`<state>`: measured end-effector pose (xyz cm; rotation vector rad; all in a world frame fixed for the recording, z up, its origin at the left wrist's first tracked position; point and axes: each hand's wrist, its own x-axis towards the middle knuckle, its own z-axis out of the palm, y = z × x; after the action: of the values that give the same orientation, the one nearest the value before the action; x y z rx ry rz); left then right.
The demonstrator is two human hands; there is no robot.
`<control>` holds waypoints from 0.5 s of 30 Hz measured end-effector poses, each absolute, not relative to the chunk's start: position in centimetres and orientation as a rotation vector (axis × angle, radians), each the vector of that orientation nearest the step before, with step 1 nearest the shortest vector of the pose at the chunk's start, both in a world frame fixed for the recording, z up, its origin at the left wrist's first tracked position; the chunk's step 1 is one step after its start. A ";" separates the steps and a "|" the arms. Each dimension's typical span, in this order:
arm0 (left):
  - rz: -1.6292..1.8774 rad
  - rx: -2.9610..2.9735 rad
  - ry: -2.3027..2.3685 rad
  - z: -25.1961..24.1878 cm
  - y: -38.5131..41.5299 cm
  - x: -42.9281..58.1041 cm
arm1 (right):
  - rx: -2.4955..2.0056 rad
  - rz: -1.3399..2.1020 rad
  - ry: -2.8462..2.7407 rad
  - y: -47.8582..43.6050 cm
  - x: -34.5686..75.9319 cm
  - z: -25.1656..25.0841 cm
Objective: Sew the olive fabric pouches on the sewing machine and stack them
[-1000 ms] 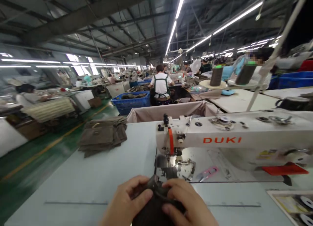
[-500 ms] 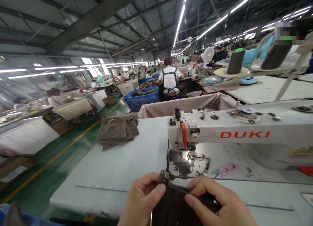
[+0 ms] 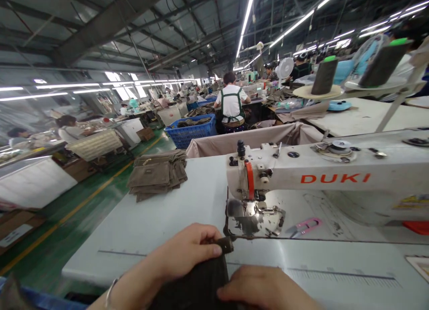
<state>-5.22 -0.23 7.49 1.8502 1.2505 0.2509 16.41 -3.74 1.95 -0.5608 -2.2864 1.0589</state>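
A dark brown fabric piece (image 3: pixel 196 285) with a short folded tab at its top corner lies at the front edge of the sewing machine table. My left hand (image 3: pixel 191 249) is closed on its upper edge, thumb on top beside the tab. At the fabric's right side, my right hand (image 3: pixel 261 287) has its fingers bent over the edge; its lower part is out of frame. Just beyond the hands stands the white sewing machine (image 3: pixel 295 167), its needle area apart from the fabric. Pink-handled thread snips (image 3: pixel 306 226) lie on the machine bed.
A stack of brown fabric pieces (image 3: pixel 157 173) sits on the table's far left. Behind the machine is a fabric-lined bin (image 3: pixel 241 142), with a blue basket (image 3: pixel 191 133) farther off. A co-worker (image 3: pixel 231 102) sits ahead, back turned. Thread cones (image 3: pixel 324 77) stand at the right.
Both hands have moved left and the fabric has turned, its tab now pointing right. The right hand has slid down along the fabric's edge. The view has shifted slightly.
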 end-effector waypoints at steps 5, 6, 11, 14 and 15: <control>0.322 2.287 1.518 2.4 5.5 -2.5 | -0.998 0.355 -2.633 0.0 14.8 -1.1; 0.370 2.329 1.565 1.4 6.7 -1.8 | -1.041 0.299 -2.624 1.0 14.9 -1.3; 0.530 2.479 1.684 -1.0 11.2 0.6 | -1.086 0.154 -2.634 4.8 17.3 -1.0; 0.528 2.542 1.632 -1.3 11.4 1.0 | -1.041 0.128 -2.672 5.3 18.9 -1.4; 0.527 2.559 1.605 -1.3 11.0 0.9 | -1.019 0.125 -2.679 5.2 19.3 -1.7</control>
<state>0.92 10.98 -1.31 2.5589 1.6049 0.5275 19.33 5.18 -1.66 -1.0189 -2.6792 0.1247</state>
